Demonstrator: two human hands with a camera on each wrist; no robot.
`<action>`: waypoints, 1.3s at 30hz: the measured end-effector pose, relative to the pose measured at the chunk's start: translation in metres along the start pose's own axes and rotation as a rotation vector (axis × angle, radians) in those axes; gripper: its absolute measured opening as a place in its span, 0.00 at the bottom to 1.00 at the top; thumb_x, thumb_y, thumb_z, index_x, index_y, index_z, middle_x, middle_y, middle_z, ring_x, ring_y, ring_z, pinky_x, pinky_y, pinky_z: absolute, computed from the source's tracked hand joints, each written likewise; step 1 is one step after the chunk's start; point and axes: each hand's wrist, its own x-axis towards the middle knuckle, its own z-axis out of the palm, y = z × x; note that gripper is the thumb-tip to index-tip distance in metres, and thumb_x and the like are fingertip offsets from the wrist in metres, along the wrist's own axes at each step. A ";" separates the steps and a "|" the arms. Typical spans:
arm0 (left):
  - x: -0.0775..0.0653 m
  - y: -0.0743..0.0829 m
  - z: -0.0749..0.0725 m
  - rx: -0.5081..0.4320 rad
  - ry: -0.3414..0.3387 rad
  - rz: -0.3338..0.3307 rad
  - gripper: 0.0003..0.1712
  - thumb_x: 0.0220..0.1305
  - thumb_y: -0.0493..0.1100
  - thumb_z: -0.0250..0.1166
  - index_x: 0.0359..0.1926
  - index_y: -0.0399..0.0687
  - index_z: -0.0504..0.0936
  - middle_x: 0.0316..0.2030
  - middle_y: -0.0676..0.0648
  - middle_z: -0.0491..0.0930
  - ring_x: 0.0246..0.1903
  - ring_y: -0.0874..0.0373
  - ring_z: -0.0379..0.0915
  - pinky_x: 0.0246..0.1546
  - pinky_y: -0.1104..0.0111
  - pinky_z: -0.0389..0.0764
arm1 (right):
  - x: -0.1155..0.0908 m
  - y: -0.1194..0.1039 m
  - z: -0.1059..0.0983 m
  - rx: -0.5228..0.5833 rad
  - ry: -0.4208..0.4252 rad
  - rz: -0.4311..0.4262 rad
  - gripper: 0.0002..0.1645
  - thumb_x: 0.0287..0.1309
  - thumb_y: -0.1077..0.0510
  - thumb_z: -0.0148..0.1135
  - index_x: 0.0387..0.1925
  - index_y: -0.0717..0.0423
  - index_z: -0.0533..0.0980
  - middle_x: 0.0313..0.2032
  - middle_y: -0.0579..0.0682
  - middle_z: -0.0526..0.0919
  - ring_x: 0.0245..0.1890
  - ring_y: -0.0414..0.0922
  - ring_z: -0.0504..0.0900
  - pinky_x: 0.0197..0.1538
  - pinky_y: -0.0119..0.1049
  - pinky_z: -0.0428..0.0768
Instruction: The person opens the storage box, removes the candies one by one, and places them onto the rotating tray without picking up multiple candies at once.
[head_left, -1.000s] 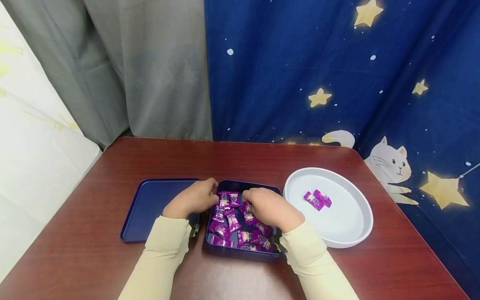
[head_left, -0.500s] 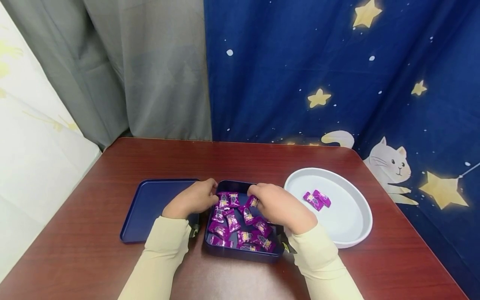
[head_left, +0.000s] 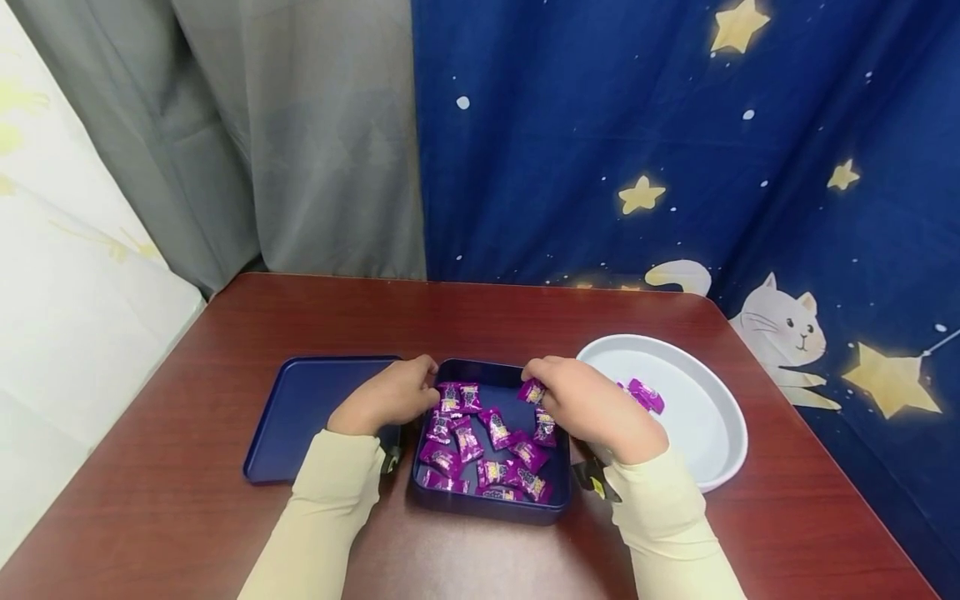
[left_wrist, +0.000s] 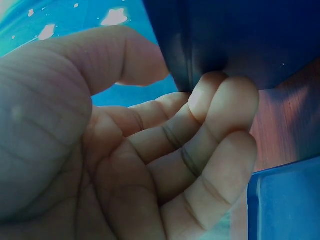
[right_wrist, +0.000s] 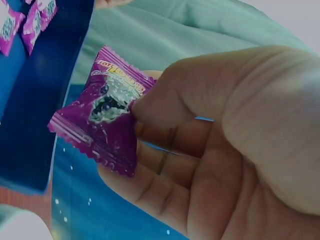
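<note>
The right hand point(head_left: 592, 408) grips one purple-wrapped candy point(right_wrist: 102, 115) between thumb and fingers; in the head view it is held over the far right part of the box. The wrapper bears printed lettering and a picture of dark fruit (the finer print is illegible). The left hand point(head_left: 386, 396) holds the box at its left side, fingers curled against the outer wall and thumb at the rim.

The dark blue rectangular box point(head_left: 487, 505) sits upright on the desk point(head_left: 465, 321). Loose purple candies point(head_left: 467, 440) lie on its floor, mostly to the left and near side. Left of the box, partly behind the left hand, lies a shallow dark blue tray point(head_left: 303, 408). To the right, a round white tray point(head_left: 697, 425) carries further candies point(head_left: 646, 395), partly hidden by the right hand. Beyond the desk hang a grey curtain point(head_left: 330, 150) and a star-printed blue curtain point(head_left: 540, 167).
</note>
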 end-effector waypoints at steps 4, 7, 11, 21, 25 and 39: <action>0.001 0.001 0.000 0.005 0.000 0.005 0.23 0.58 0.40 0.59 0.54 0.36 0.71 0.30 0.46 0.75 0.27 0.56 0.70 0.38 0.58 0.77 | -0.005 0.012 -0.007 0.021 0.016 0.025 0.15 0.52 0.68 0.55 0.42 0.54 0.77 0.38 0.48 0.82 0.39 0.44 0.77 0.50 0.46 0.78; 0.002 0.001 -0.001 0.009 0.001 0.007 0.23 0.59 0.40 0.59 0.54 0.36 0.71 0.30 0.46 0.75 0.28 0.56 0.70 0.38 0.58 0.77 | -0.008 0.023 -0.012 0.037 0.028 0.061 0.14 0.53 0.68 0.54 0.41 0.53 0.77 0.36 0.47 0.82 0.36 0.43 0.76 0.47 0.46 0.79; 0.002 0.002 -0.001 0.010 0.000 0.009 0.22 0.59 0.40 0.59 0.54 0.36 0.71 0.30 0.46 0.75 0.28 0.56 0.70 0.38 0.58 0.77 | -0.014 0.039 -0.016 0.052 0.044 0.111 0.13 0.54 0.67 0.53 0.40 0.53 0.76 0.29 0.46 0.81 0.29 0.41 0.75 0.38 0.42 0.78; 0.000 0.003 -0.002 0.010 0.001 0.000 0.22 0.59 0.40 0.58 0.54 0.36 0.71 0.31 0.46 0.75 0.28 0.56 0.70 0.38 0.58 0.77 | -0.031 0.080 -0.024 0.086 0.016 0.255 0.15 0.53 0.65 0.56 0.45 0.56 0.75 0.27 0.50 0.80 0.23 0.42 0.75 0.32 0.44 0.78; -0.001 0.004 -0.002 0.007 -0.003 0.001 0.22 0.59 0.40 0.59 0.54 0.36 0.71 0.29 0.46 0.75 0.27 0.56 0.70 0.36 0.59 0.77 | -0.034 0.095 -0.021 0.081 0.024 0.270 0.14 0.51 0.67 0.57 0.42 0.57 0.76 0.31 0.53 0.81 0.27 0.44 0.75 0.35 0.45 0.78; -0.002 0.003 -0.001 -0.002 -0.008 -0.024 0.23 0.59 0.41 0.60 0.55 0.37 0.70 0.30 0.46 0.75 0.27 0.56 0.70 0.35 0.60 0.76 | -0.043 0.124 -0.006 0.115 -0.041 0.387 0.15 0.53 0.68 0.52 0.43 0.61 0.75 0.29 0.54 0.78 0.27 0.46 0.74 0.30 0.41 0.73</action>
